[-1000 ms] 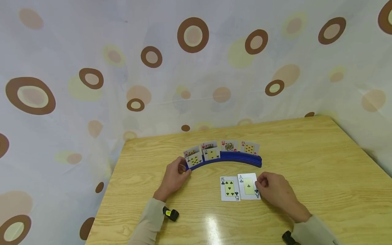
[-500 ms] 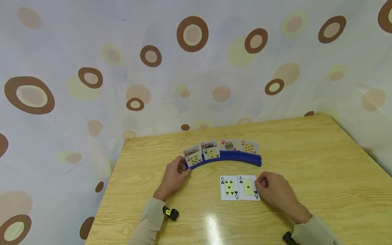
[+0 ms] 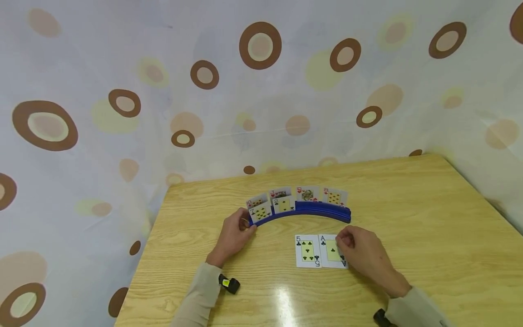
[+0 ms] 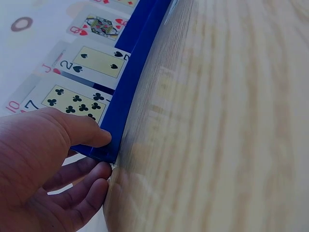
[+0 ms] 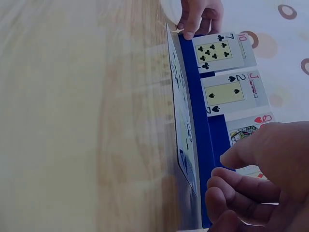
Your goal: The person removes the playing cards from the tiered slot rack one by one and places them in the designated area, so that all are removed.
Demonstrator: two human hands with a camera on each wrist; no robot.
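Note:
My left hand [image 3: 234,235] grips the left end of a curved blue playing card holder [image 3: 323,209]. In the left wrist view its thumb [image 4: 91,131] lies on the holder's front, with fingers behind the end. Side by side on the table lie a five of clubs [image 3: 307,251] and an ace of clubs [image 3: 332,250], both face up. Over the ace's right part is my right hand [image 3: 365,252], fingers bent loosely. The right wrist view shows its thumb [image 5: 241,152] apart from the fingers and nothing pinched; whether it touches the ace I cannot tell.
The holder's front row carries a seven of clubs [image 3: 260,212] and a two of spades [image 3: 283,205]. Behind stand a ten [image 3: 255,200], a jack [image 3: 279,192], a queen of hearts [image 3: 307,194] and an eight of diamonds [image 3: 334,197]. A patterned curtain [image 3: 294,91] hangs behind the wooden table [image 3: 408,204].
The ace, slightly tilted a second ago, now lies level against the five. My right hand has shifted from the ace's right edge leftward over it. My left hand stays on the holder.

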